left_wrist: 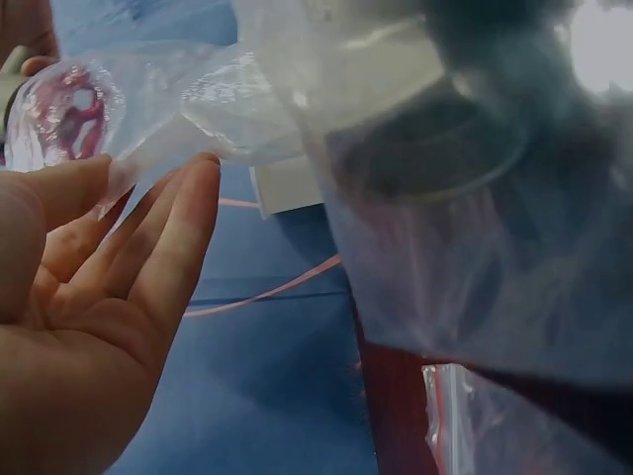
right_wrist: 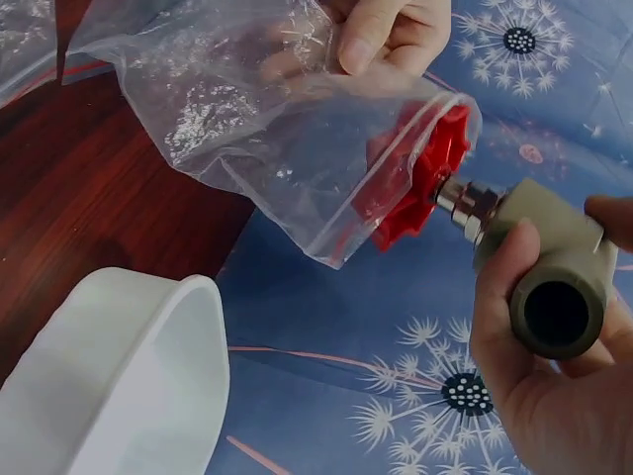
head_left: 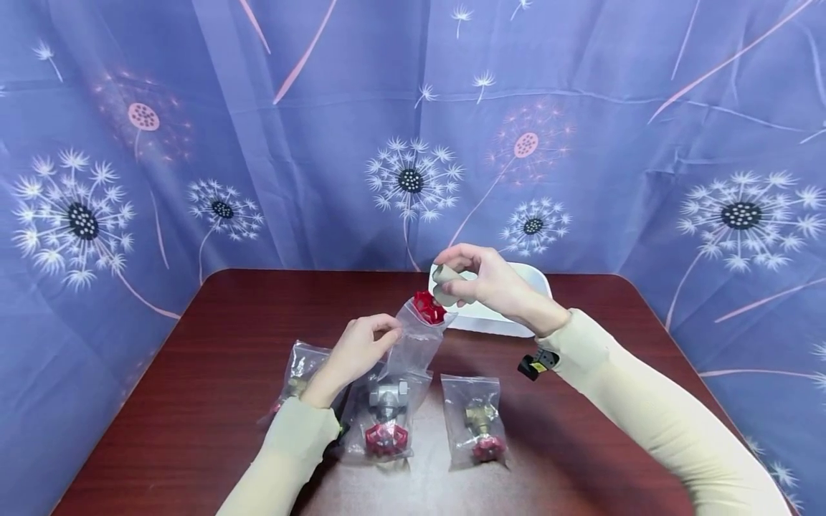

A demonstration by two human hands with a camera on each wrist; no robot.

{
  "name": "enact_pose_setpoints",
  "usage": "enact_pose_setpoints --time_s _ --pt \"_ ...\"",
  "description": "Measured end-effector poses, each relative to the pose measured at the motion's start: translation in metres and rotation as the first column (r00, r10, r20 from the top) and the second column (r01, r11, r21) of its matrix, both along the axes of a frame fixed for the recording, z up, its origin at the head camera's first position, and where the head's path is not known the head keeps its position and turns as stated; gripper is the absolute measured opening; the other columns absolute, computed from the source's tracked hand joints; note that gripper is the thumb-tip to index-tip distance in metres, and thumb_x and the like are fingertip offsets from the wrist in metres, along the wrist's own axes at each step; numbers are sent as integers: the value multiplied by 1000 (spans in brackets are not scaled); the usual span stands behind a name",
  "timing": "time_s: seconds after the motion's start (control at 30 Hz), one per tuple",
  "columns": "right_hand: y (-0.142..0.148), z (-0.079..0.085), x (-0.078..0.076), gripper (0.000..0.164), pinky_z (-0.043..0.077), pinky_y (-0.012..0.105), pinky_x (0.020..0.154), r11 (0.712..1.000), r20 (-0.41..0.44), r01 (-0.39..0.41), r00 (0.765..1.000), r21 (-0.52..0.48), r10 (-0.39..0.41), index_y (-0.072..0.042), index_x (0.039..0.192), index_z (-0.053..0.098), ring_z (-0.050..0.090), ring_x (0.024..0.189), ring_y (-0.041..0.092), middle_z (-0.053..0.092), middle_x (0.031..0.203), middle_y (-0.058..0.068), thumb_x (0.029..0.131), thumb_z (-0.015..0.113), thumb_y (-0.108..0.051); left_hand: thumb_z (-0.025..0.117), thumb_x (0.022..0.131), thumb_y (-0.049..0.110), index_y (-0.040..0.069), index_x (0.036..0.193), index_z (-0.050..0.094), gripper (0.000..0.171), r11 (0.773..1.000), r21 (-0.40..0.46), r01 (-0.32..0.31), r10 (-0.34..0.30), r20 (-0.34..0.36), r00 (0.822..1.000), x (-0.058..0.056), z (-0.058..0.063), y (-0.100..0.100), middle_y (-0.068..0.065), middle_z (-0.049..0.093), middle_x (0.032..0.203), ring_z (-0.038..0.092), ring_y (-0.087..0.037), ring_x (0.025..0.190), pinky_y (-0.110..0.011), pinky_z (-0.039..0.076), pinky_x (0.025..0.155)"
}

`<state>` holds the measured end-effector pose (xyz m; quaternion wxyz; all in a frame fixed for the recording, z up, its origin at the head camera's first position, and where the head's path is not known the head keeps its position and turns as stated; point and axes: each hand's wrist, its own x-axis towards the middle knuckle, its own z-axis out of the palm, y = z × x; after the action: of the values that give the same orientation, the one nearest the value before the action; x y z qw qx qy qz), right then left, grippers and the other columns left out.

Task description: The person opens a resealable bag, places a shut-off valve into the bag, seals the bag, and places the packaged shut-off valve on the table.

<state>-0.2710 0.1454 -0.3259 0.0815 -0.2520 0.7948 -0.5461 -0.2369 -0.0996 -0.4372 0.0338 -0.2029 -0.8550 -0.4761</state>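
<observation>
My right hand [head_left: 493, 283] grips a valve [right_wrist: 554, 228] by its grey-green body, one round socket facing the right wrist camera. Its red handwheel [right_wrist: 440, 158] is partly inside the mouth of a clear zip bag [right_wrist: 237, 109]. On the other side, my left hand [head_left: 361, 344] pinches the bag's side between thumb and fingers. From the left wrist, the handwheel shows blurred through the plastic, beyond the left hand [left_wrist: 109, 267]. Below the hands, another bag [head_left: 387, 408] holds a metal valve with a red handwheel.
A white tray [head_left: 497, 322] stands at the table's back, behind the right hand. A bagged brass valve [head_left: 480, 423] lies on the right, and another bag [head_left: 300, 365] lies partly behind the left forearm. A patterned blue curtain [head_left: 323, 143] rises behind the brown table [head_left: 232, 315].
</observation>
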Motion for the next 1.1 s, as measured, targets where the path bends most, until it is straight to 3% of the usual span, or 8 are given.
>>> enact_pose_setpoints --time_s 0.1,0.27,0.47,0.67,0.83,1.1 --pt "-2 0 0 36 56 42 63 1000 -16 -18 1000 25 19 -9 118 63 64 78 27 68 98 11 83 68 -2 69 92 15 13 104 69 12 999 -23 31 -30 18 999 -1 1 1 2 70 88 65 -11 70 -30 52 68" --pt "-5 0 1 34 54 45 61 998 -44 -33 998 53 35 -12 117 64 63 78 27 69 97 8 84 67 -5 73 90 23 13 124 61 38 995 -37 91 -89 52 995 -4 6 3 0 70 109 68 -12 97 -32 54 81" --pt "-9 1 2 34 54 45 59 996 -52 -67 996 50 70 -10 117 64 62 77 28 70 98 10 84 66 -3 74 88 33 17 125 64 41 989 -29 144 -141 82 987 -7 14 7 8 69 107 63 -7 90 -32 51 82" --pt "-13 0 3 33 54 48 59 995 -88 -62 994 84 70 -12 116 64 61 74 26 70 96 5 84 66 -4 72 91 32 14 128 61 43 981 87 174 -186 151 971 -4 17 9 5 67 112 59 -12 90 -32 50 81" --pt "-13 -1 2 34 53 42 56 993 -100 -77 991 93 86 -12 116 65 61 70 26 70 96 5 83 67 -5 72 91 24 13 141 50 56 962 172 213 -239 151 959 -5 15 10 0 67 115 62 -14 93 -32 52 81" --pt "-13 -9 -2 33 57 41 60 979 -73 -133 987 155 145 -13 116 64 65 84 22 69 98 4 84 69 -6 74 89 21 10 144 45 63 947 204 249 -282 155 947 -5 15 14 -2 62 126 61 -14 108 -31 51 87"
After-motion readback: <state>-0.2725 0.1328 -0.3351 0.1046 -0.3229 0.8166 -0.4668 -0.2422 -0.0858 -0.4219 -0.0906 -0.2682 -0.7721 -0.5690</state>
